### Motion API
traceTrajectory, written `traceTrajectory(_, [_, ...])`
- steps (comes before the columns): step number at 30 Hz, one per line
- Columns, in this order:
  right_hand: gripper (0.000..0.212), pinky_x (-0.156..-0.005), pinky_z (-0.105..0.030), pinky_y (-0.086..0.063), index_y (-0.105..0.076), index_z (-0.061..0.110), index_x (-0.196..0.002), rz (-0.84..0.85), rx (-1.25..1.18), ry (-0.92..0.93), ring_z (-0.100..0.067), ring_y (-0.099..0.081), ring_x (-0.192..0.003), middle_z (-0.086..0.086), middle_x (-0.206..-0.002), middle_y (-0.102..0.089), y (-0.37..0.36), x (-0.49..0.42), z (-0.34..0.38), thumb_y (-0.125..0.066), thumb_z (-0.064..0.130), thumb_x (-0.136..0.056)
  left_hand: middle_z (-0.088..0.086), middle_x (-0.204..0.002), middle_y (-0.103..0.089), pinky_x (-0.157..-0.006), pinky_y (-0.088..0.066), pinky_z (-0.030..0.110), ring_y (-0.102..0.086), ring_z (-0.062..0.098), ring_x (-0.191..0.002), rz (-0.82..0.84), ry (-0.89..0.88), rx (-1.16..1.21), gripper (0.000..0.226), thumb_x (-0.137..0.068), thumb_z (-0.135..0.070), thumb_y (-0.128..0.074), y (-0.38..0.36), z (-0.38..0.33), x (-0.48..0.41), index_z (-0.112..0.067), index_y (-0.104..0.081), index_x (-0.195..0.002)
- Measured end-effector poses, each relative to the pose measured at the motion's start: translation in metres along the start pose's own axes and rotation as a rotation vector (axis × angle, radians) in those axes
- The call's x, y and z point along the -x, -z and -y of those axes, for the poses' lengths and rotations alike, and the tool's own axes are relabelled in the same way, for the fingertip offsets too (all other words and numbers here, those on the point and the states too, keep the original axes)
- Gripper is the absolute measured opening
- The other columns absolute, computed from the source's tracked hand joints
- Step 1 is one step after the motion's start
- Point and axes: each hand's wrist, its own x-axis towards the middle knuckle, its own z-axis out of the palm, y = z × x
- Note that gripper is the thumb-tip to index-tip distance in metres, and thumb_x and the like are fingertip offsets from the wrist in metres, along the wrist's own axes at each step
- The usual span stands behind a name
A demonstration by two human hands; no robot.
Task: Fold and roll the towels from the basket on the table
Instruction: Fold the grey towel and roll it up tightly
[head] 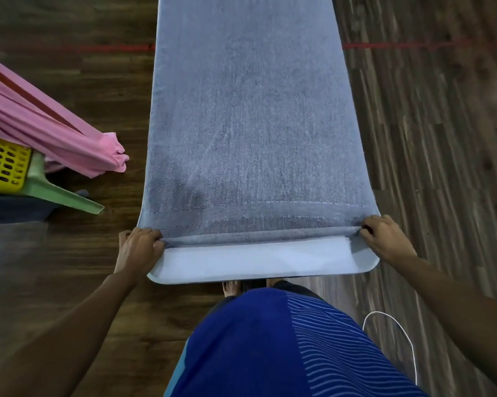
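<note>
Two hands work the near end of the job. The left hand (140, 247) pinches the near left corner of the grey towel (247, 124), fingers curled over the hem; the right hand (385, 239) pinches the near right corner the same way. The hem is lifted into a small ridge just beyond a bare strip of the pale table (256, 262).

This looks like the start of the roll. To do it well, I would tuck the first turn tight, keep both hands level so the hem stays square to the long sides, and move them forward together; an uneven start would likely leave a cone-shaped roll. Pressing down lightly while turning should keep the layers from slackening.

The towel lies flat along the table, running away out of view at the far end.

Counted: one grey towel on the table, one pink towel (49, 124) hanging over one yellow basket (3, 167) to the left, one table, two hands. Whether the basket holds more, I cannot tell.
</note>
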Motion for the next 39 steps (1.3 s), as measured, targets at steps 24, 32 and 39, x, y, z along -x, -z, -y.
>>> traceTrajectory(24, [0.030, -0.079, -0.043, -0.047, -0.071, 0.008, -0.102, -0.139, 0.034, 0.059, -0.036, -0.056, -0.086, -0.012, -0.095, -0.070, -0.002, -0.003, 0.011, -0.067, -0.001, -0.075, 0.008, -0.094, -0.069, -0.084, -0.035, 0.047, -0.056, 0.033, -0.091, -0.110, -0.080, -0.071, 0.031, -0.076, -0.019, -0.048, -0.008, 0.009, -0.011, -0.009, -0.072, -0.093])
traceTrajectory(32, [0.022, -0.089, -0.045, -0.036, -0.066, 0.019, -0.106, -0.029, 0.080, -0.030, -0.034, -0.049, -0.106, -0.008, -0.111, -0.061, 0.021, -0.035, 0.018, -0.059, 0.017, -0.086, 0.007, -0.086, -0.061, -0.088, -0.026, 0.045, -0.055, 0.033, -0.093, 0.006, 0.003, -0.001, 0.011, -0.084, -0.018, -0.057, 0.015, 0.013, -0.053, -0.016, -0.065, -0.091])
traceTrajectory(39, [0.022, -0.071, -0.048, -0.048, -0.061, 0.003, -0.095, -0.184, -0.010, 0.057, -0.036, -0.051, -0.088, -0.013, -0.096, -0.056, 0.000, -0.031, 0.022, -0.057, -0.009, -0.077, 0.014, -0.084, -0.056, -0.067, -0.038, 0.044, -0.052, 0.037, -0.079, -0.129, -0.084, 0.079, 0.008, -0.081, 0.000, -0.056, 0.004, 0.005, -0.055, -0.004, -0.061, -0.084])
